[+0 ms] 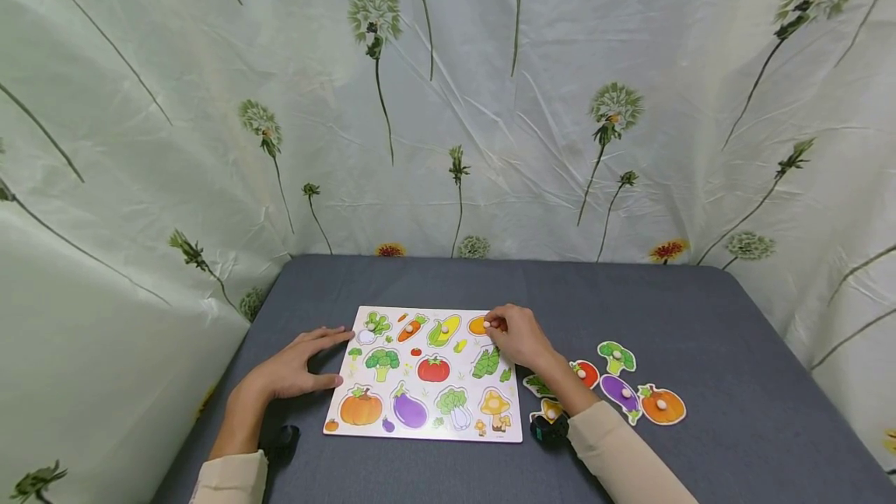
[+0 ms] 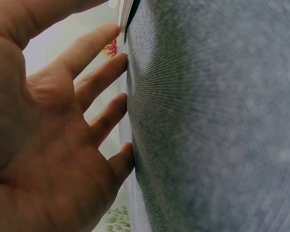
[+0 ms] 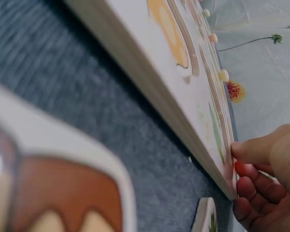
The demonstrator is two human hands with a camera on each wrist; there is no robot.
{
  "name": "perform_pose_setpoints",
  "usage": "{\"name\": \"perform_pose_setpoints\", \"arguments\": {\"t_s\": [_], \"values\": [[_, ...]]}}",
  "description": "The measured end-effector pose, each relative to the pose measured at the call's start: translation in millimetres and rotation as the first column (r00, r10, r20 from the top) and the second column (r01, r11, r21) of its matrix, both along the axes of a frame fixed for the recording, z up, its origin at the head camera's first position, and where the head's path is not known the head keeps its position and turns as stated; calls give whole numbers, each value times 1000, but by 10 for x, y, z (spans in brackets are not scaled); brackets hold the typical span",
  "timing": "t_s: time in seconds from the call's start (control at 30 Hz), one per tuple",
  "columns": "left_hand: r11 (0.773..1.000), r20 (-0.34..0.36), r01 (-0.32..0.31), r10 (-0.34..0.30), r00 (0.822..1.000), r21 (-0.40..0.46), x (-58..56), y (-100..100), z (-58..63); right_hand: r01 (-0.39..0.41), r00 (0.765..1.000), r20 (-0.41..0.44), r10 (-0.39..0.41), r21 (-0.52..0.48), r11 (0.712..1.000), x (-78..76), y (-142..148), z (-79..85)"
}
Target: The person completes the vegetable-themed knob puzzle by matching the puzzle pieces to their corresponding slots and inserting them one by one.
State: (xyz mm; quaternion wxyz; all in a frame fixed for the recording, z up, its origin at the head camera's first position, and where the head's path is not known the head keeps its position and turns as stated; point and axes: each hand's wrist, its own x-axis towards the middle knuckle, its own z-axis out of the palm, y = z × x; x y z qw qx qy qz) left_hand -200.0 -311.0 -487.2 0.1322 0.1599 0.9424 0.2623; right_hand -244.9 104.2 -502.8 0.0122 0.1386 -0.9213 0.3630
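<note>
Right hand [image 1: 521, 337]: thumb and fingertips curled in, pinching, as I judge, the knob of the orange vegetable piece [image 1: 477, 325] in the far right corner of the puzzle board [image 1: 461, 364]. Whether it is fully seated, I cannot tell. Left hand [image 1: 297, 368]: fingers spread, nothing gripped, fingertips at the board's left edge.

Progress: far row looks nearly complete. Left of my right hand sit the corn [image 1: 444, 331], carrot [image 1: 411, 328] and turnip [image 1: 376, 323] pieces. The two nearer rows show pictures without knobs, so I take them as unfilled. Six loose pieces seen, nearer me and rightward of that hand: broccoli [image 1: 616, 356], tomato [image 1: 584, 373], eggplant [image 1: 619, 393], pumpkin [image 1: 661, 405], leafy green [image 1: 537, 385], mushroom [image 1: 551, 410].

Edges: board's right edge runs just under my right hand; leafy green and mushroom lie close to my forearm, tight there. Grey table [image 1: 595, 294] gives room beyond and right of the hand.
</note>
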Motion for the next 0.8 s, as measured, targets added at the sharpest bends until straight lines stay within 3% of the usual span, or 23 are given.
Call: {"name": "perform_pose_setpoints", "arguments": {"t_s": [0.37,0.8], "values": [[1000,15,-18,19,1000,-25,4,19,-15,9,1000,-8,-9,-64,998,61,151,92],[1000,-3,-3,3,1000,-11,3,27,11,67,995,-73,-65,29,997,220,679,209]]}}
